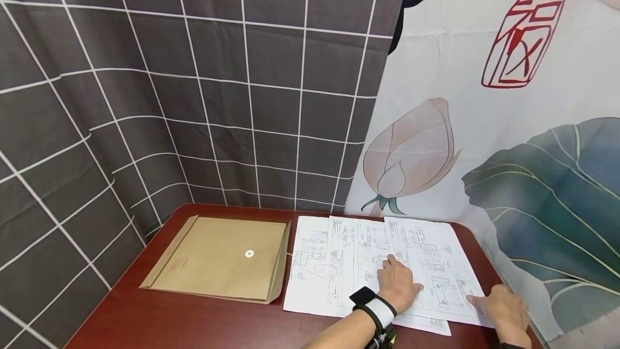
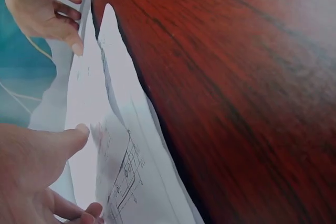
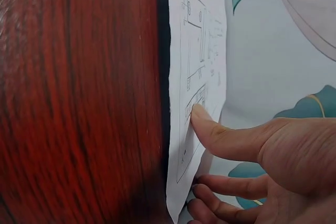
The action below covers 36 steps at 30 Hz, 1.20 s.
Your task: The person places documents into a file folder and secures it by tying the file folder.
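Note:
Several printed sheets of technical drawings lie overlapping on the table, a left sheet (image 1: 306, 279), middle sheets (image 1: 343, 284) and a right sheet (image 1: 438, 263) on top. My left hand (image 1: 396, 284) rests on the papers near the right sheet's left edge, thumb spread toward the right. In the left wrist view, its thumb (image 2: 73, 139) touches the paper. At the right sheet's near right corner, my right hand (image 1: 506, 308) pinches the paper. The right wrist view shows the thumb (image 3: 210, 129) on the printed face and the other fingers behind the edge.
A brown paper document envelope (image 1: 218, 257) with a white round button lies left of the sheets. The reddish-brown table (image 1: 218, 319) ends at a grey gridded curtain (image 1: 271, 101) behind and a white floral curtain (image 1: 465, 176) on the right.

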Tool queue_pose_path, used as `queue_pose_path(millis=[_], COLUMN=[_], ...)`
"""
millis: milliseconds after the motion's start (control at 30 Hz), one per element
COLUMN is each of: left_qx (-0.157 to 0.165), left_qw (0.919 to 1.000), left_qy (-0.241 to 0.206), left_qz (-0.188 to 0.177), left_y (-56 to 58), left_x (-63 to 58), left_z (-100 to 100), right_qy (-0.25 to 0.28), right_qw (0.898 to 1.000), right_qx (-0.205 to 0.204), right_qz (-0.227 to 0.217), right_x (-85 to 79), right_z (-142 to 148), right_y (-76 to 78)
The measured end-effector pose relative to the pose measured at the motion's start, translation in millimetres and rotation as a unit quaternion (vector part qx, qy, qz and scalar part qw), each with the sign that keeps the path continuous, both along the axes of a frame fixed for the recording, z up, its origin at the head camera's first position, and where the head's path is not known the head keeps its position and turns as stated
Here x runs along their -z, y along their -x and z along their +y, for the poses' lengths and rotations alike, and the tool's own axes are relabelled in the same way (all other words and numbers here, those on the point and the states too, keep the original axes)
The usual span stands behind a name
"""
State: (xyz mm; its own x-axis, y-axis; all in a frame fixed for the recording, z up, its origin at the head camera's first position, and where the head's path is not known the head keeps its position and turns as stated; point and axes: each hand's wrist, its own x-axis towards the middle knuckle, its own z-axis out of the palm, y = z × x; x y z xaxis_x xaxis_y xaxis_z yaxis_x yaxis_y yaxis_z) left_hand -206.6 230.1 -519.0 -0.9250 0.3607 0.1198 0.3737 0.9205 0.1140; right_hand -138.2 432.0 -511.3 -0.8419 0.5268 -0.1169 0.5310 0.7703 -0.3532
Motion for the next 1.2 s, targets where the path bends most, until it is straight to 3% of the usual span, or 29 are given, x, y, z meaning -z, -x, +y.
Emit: queue_pose_path(millis=[167, 533, 700, 867, 1067, 1200], left_qx=[-0.017, -0.030, -0.036, -0.025, -0.007, 0.006], left_qw=[0.9994, 0.9951, 0.9931, 0.9955, 0.9968, 0.9981], left_qy=[-0.023, -0.088, -0.109, -0.090, -0.074, -0.060], left_qz=[-0.019, -0.033, -0.026, -0.014, -0.029, -0.013], left_y=[2.4, 9.8, 12.1, 14.1, 11.8, 9.3], left_x=[1.6, 8.3, 9.7, 9.2, 9.0, 9.7], left_z=[2, 2, 3, 4, 6, 7], right_qy=[0.010, 0.040, 0.061, 0.071, 0.063, 0.063], right_qw=[1.000, 0.998, 0.997, 0.996, 0.996, 0.996], right_qx=[-0.007, 0.048, 0.038, 0.014, 0.017, 0.017], right_qz=[0.001, 0.022, 0.028, 0.046, 0.057, 0.063], right_x=[-3.7, 3.9, 4.9, 3.6, 4.8, 6.7], right_z=[-3, -11, -11, -9, -10, -10], right_y=[0.0, 3.4, 4.5, 4.0, 5.1, 4.8])
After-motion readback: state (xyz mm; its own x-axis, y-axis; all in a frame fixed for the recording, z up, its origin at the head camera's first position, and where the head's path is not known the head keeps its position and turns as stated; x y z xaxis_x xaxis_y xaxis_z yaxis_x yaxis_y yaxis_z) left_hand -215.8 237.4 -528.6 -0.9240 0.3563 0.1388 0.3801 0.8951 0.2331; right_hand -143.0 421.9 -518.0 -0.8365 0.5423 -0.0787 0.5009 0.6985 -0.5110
